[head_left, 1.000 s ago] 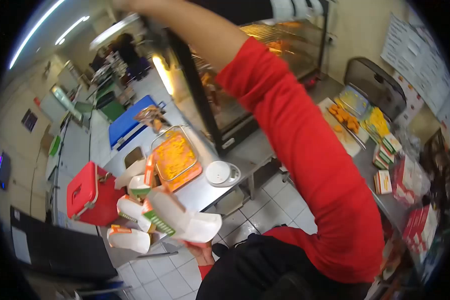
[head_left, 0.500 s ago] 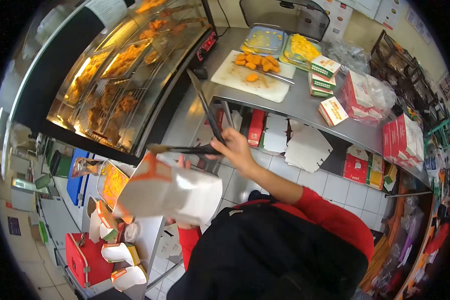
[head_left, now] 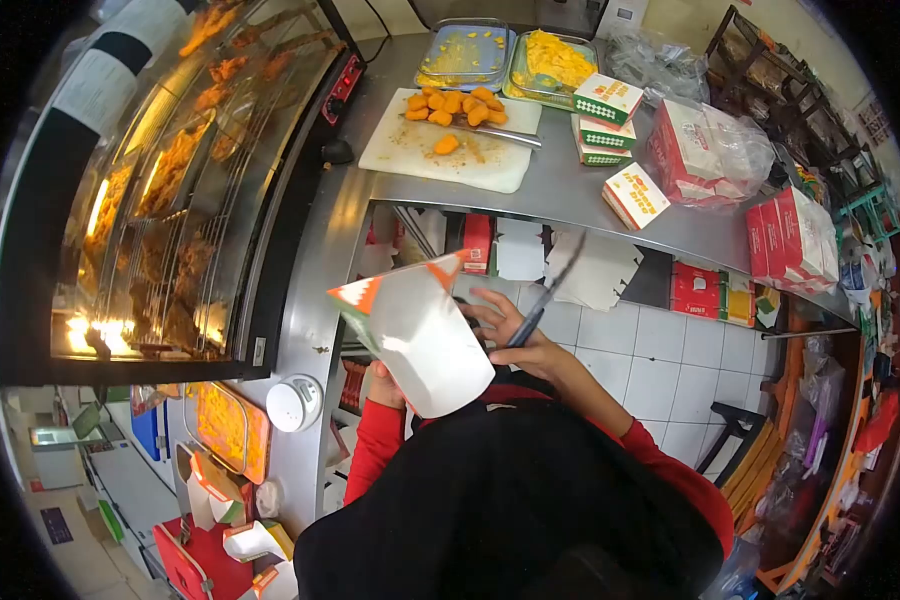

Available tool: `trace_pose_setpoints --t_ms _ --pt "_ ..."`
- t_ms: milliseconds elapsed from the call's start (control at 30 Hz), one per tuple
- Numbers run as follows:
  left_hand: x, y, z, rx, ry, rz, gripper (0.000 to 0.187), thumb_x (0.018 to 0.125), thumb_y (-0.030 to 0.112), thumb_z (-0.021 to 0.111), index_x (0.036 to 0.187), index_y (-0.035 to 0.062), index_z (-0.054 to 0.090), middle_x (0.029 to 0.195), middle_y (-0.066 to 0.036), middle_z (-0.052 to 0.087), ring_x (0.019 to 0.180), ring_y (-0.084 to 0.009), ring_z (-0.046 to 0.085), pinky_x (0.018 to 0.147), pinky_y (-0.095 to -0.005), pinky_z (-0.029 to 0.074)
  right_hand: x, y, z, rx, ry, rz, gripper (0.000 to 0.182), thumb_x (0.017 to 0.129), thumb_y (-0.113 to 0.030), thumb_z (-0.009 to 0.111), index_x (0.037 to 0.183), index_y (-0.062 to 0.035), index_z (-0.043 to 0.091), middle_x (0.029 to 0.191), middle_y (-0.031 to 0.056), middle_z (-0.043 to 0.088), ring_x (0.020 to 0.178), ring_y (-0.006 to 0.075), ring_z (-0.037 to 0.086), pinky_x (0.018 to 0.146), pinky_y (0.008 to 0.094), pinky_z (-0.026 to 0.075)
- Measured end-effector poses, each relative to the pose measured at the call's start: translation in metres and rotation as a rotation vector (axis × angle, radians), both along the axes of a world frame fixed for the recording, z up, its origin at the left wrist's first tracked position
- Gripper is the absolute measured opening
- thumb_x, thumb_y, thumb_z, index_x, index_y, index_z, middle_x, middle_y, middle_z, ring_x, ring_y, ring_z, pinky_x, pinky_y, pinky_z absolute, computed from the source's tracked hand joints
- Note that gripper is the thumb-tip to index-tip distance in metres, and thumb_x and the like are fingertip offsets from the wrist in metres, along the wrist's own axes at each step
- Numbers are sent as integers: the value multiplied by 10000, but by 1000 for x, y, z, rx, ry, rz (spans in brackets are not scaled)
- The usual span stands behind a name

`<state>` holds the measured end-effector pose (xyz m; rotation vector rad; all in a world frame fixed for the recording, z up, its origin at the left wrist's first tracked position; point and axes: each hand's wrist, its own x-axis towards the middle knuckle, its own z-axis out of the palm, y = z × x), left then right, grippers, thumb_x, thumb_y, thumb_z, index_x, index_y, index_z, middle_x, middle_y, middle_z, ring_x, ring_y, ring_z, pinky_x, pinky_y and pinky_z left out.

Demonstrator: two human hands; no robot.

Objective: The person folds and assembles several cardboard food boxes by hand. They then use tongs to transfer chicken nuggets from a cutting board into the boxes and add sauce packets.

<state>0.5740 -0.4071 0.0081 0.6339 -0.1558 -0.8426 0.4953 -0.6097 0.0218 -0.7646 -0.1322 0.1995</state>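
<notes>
An open paper food carton point(head_left: 425, 345), white inside with orange and green on its flaps, is tilted over my chest. My left hand point(head_left: 387, 386) is closed on its lower left side, the fingers partly hidden behind it. Black-handled tongs point(head_left: 550, 300) rest in my right hand point(head_left: 515, 335), pointing up and to the right. Some fingers of that hand reach toward the carton's right edge. Nearest ahead, across the gap, lies a white cutting board point(head_left: 400, 150) bearing nuggets point(head_left: 460, 105) and a knife point(head_left: 515, 135).
A heated display cabinet point(head_left: 255, 200) with fried chicken stands left. Below it are a round white scale point(head_left: 295, 403), a tray of yellow-orange food point(head_left: 232, 428) and open cartons point(head_left: 255, 541). Closed boxes point(head_left: 608, 97) and red cartons point(head_left: 792, 240) sit on the steel counter point(head_left: 570, 195).
My view has turned and the cabinet door region sits further left. The carton has moved right and tipped so its inside shows; the tongs swung from upper left to the right.
</notes>
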Motion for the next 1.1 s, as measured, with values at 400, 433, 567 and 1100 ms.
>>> trace_pose_setpoints --t_ms 400,433,567,1100 --pt "126 -8 -18 164 138 -69 1034 633 545 743 1415 92 239 1425 -186 300 1285 -354 349 1026 -516 353 120 -56 -17 47 289 163 935 746 -537 653 1432 -60 232 1246 84 475 935 180 505 779 279 434" --pt "140 -6 -19 182 141 -50 1028 636 543 742 1414 92 242 1424 -183 302 1286 -353 349 1027 -517 352 137 -63 -10 -13 309 210 896 779 -542 619 1424 -44 247 1206 83 508 899 172 508 766 271 431" --pt "196 11 -24 266 119 49 1006 649 536 738 1411 94 253 1423 -175 311 1287 -350 348 1029 -521 347 191 -82 3 -623 344 -33 822 781 -516 644 1326 40 379 1080 111 583 821 167 536 742 287 446" --pt "326 -49 -60 347 -166 202 794 710 -49 681 1379 114 287 1309 -64 433 1229 -221 419 1034 -398 343 261 -85 -11 -1958 494 -583 692 575 -541 766 983 -28 544 854 118 631 746 305 640 600 390 498"
